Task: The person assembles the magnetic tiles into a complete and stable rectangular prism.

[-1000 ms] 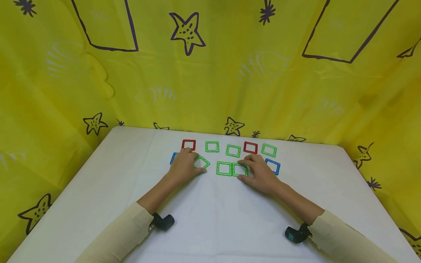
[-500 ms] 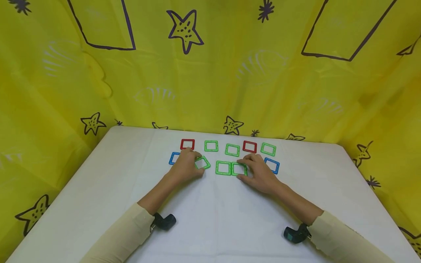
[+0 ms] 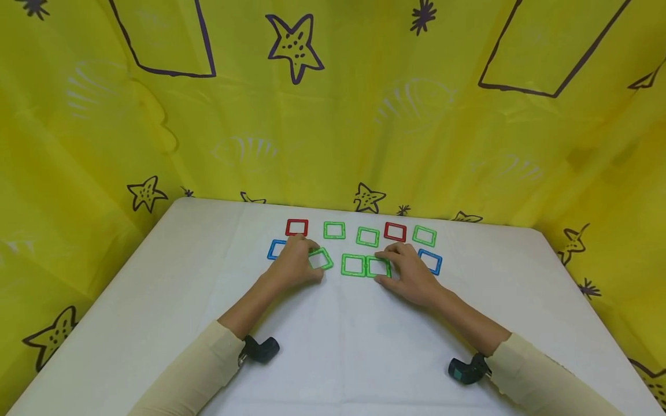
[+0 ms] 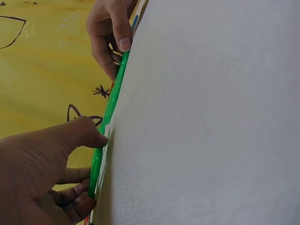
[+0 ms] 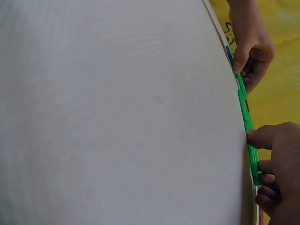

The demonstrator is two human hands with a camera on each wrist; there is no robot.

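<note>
In the head view my left hand [image 3: 292,263] pinches a green square magnetic tile [image 3: 329,256], an open frame turned askew on the white table. Its thumb lies on the near edge and its fingers on the far side; the palm hides part of the tile. Right of it, two green tiles lie edge to edge. My right hand [image 3: 411,274] holds the right-hand one [image 3: 378,276] between thumb and fingers, while the left-hand one [image 3: 354,275] shows whole. From the side, the left wrist view has the left hand's tile [image 4: 96,171] at table level. Likewise, the right wrist view shows the right hand's tile [image 5: 253,164].
Behind the hands lie a red tile [image 3: 297,220], green tiles [image 3: 334,223] and another red tile [image 3: 395,224]. A blue tile [image 3: 272,250] sits beside the left hand, another blue tile [image 3: 439,266] beside the right. A yellow patterned curtain [image 3: 333,115] borders the table [image 3: 343,346].
The left hand's green tile has turned slightly and shifted a little right, and its thumb has drawn in slightly. The right hand and the joined pair stay in place.
</note>
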